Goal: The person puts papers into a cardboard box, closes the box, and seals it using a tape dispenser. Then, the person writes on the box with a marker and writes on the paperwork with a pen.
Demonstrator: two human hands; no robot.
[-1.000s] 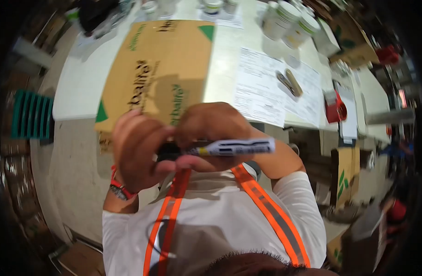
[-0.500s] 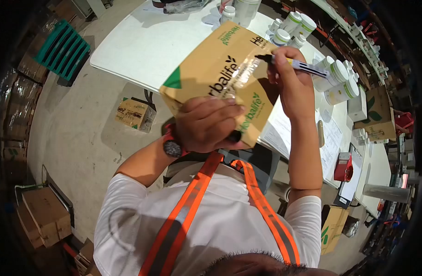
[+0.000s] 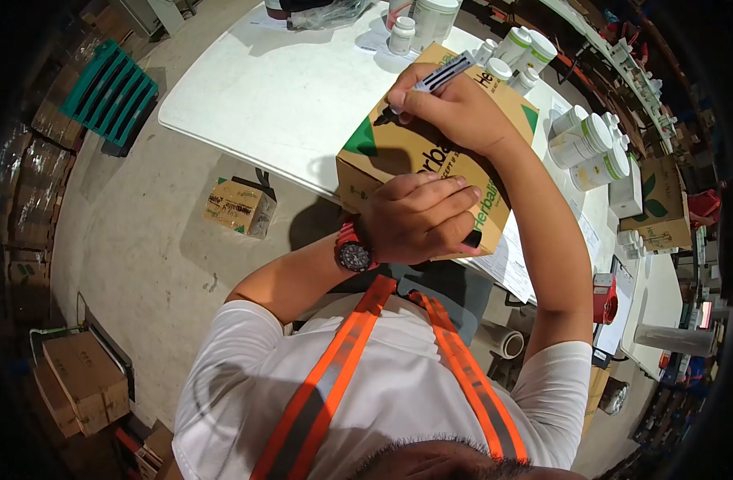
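A cardboard box [image 3: 402,160] with green leaf corners and black and green lettering rests on the near edge of the white table [image 3: 246,88]. My right hand [image 3: 458,112] grips a marker [image 3: 446,72], its dark tip pointing down close to the leaf corner on the left. Across the near side of the box lies my left hand [image 3: 422,220], fingers curled. A black marker cap [image 3: 473,239] sticks out from under those fingers. The palm of the left hand is hidden.
White tubs and bottles [image 3: 590,136] stand behind and right of the box. Papers [image 3: 506,268] lie at the table's edge, with a red tape dispenser [image 3: 605,298] farther right. On the floor are a small taped box [image 3: 234,206] and a teal rack [image 3: 109,90].
The box was tilted up in my left hand and now sits lower, on the table edge. My right hand has moved left across the box with the marker.
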